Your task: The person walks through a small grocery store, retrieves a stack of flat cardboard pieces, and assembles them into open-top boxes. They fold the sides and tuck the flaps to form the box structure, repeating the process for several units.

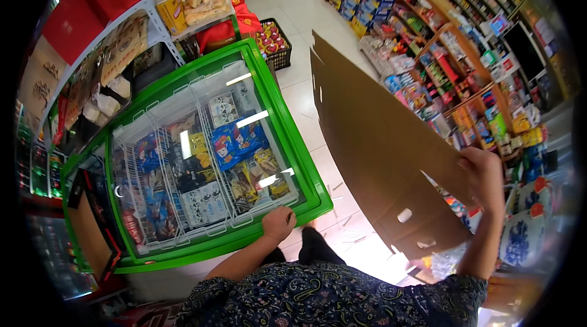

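We grip flattened cardboard (379, 150) in closed right hand (483, 174); curled left hand (279, 223) rests on freezer (293, 137) rim, holding nothing. Risk: cardboard swings right of freezer, knocks shelf goods (452, 76).

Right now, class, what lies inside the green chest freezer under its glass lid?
Inside the green chest freezer, wire baskets hold packets in blue, yellow and white. Glare streaks hide some, and anything beneath the top layer is covered. The left hand rests on the front rim.

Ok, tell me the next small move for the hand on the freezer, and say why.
Probably slide the freezer lid open. The left hand rests on the green frame at its near edge, the glass is closed, and the right hand holds the flattened cardboard aside.
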A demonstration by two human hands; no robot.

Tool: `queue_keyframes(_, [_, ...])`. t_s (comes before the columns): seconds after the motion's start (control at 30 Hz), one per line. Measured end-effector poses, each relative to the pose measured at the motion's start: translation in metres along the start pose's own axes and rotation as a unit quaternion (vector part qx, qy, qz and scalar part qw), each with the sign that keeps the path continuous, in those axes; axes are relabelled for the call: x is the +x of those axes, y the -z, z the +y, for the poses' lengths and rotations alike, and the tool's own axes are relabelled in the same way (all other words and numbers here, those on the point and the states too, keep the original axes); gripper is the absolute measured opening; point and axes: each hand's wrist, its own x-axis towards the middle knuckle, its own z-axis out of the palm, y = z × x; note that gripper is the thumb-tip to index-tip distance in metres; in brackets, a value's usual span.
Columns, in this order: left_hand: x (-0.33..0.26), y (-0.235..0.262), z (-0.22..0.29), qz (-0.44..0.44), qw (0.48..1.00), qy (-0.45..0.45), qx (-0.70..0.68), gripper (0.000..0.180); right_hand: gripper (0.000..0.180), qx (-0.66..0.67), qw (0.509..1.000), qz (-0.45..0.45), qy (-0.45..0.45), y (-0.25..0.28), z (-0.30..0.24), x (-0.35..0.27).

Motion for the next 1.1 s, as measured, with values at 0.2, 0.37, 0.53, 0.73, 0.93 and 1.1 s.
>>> queue_keyframes(0.2, [0.006,-0.056,0.031,-0.278,0.855,0.135,-0.416,0.063,0.013,-0.029,0.997,0.066,0.027,0.174,-0.064,-0.074])
queue_keyframes(0.37, [0.03,-0.045,0.074,-0.355,0.637,0.272,-0.628,0.095,0.021,-0.039,0.989,0.13,0.055,0.283,-0.008,-0.133])
queue_keyframes(0.53, [0.045,0.033,0.056,-0.28,0.575,0.097,-0.763,0.089,0.025,0.116,0.965,0.223,0.075,0.28,0.077,-0.112])
queue_keyframes(0.73, [-0.012,0.139,-0.039,0.02,0.666,0.136,-0.734,0.04,0.012,0.248,0.965,0.076,0.03,0.095,0.016,-0.019])
queue_keyframes(0.93, [-0.092,0.163,-0.144,0.189,0.728,0.246,-0.612,0.037,0.013,0.342,0.924,-0.123,-0.121,-0.144,-0.051,0.016])
queue_keyframes(1.1, [-0.133,0.18,-0.207,0.235,0.825,0.343,-0.382,0.033,0.041,0.165,0.939,-0.255,-0.16,-0.294,-0.04,-0.007])
